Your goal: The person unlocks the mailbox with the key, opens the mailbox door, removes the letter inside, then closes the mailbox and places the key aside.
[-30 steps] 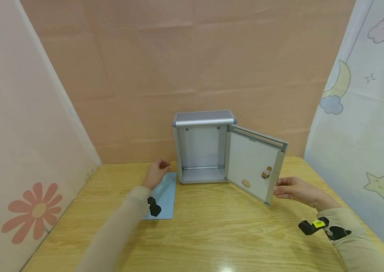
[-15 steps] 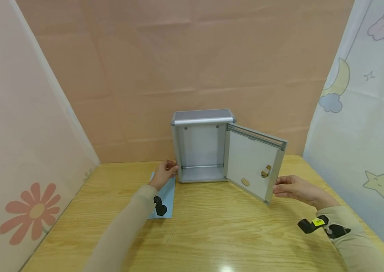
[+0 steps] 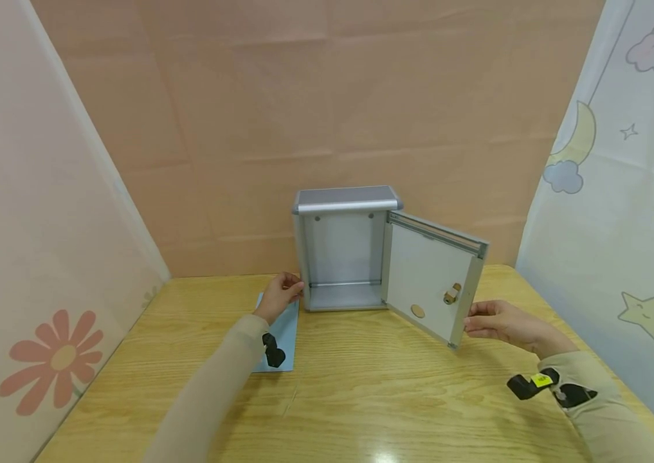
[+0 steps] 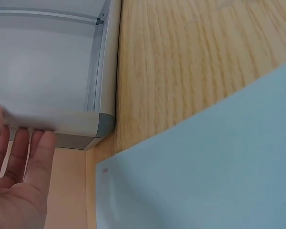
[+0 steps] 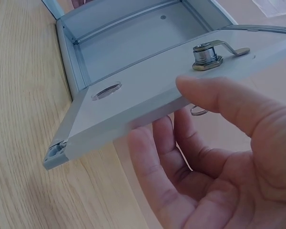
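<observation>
A silver-grey metal mailbox [image 3: 350, 200] stands upright at the back of the table, its front door [image 3: 422, 276] swung out to the right. The compartment behind it is bare. My left hand [image 3: 281, 296] grips the box's left side wall low down; in the left wrist view, that hand [image 4: 21, 191] has its thumb in front and fingertips behind the edge. At the door's free edge, my right hand [image 3: 503, 326] pinches the rim between thumb and fingers. The right wrist view shows a cam lock [image 5: 206, 57] on the door's inner face, beside the thumb, and a ring just behind the edge.
A light blue sheet or board [image 3: 282, 344] lies flat left of the mailbox, partly under my left arm. The wooden table [image 3: 350, 399] meets an orange backdrop behind, with patterned cloth panels on both sides.
My left hand has moved right from above the blue sheet to the mailbox's left wall and taken hold there. My right hand and the door have barely moved.
</observation>
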A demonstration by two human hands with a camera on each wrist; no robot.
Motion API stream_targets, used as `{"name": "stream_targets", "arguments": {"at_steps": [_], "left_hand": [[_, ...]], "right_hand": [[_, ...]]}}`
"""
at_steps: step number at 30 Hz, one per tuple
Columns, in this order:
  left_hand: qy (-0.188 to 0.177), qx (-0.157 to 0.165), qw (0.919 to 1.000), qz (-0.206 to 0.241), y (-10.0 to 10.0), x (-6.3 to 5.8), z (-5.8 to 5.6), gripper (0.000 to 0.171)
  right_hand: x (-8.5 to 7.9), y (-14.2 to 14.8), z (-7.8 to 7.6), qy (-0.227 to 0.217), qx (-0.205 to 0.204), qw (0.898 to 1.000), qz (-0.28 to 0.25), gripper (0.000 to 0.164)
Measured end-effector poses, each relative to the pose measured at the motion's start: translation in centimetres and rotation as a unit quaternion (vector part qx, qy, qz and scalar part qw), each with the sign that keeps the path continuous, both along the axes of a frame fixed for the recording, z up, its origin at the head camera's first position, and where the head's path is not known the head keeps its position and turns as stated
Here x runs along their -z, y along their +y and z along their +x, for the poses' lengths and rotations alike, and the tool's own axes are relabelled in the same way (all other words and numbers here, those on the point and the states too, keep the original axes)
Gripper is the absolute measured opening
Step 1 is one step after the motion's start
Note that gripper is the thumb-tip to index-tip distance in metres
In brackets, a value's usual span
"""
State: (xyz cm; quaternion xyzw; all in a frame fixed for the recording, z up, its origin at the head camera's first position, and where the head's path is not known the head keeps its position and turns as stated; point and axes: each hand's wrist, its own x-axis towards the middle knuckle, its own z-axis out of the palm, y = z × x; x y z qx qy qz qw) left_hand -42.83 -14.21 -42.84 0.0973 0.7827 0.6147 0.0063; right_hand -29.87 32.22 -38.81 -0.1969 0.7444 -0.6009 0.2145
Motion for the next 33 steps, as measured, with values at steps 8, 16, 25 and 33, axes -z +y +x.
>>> {"name": "stream_targets", "arguments": {"at_steps": [8, 16, 25, 33], "left_hand": [[-0.005, -0.008, 0.9999, 0.013, 0.0, 0.0, 0.1, 0.021], [-0.009, -0.006, 0.9998, 0.017, 0.0, 0.0, 0.0, 0.022], [-0.006, -0.008, 0.9996, 0.027, 0.3, 0.0, 0.0, 0.022], [-0.006, -0.015, 0.9995, 0.026, 0.3, 0.3, -0.3, 0.020]], "right_hand": [[0.2, -1.2, 0.4, 0.016, -0.024, 1.000, 0.007, 0.037], [0.4, -3.8, 0.9, 0.034, -0.037, 0.997, 0.061, 0.039], [0.2, -7.6, 1.2, 0.028, -0.037, 0.994, 0.095, 0.051], [0.4, -10.9, 0.9, 0.027, -0.043, 0.994, 0.092, 0.043]]}}
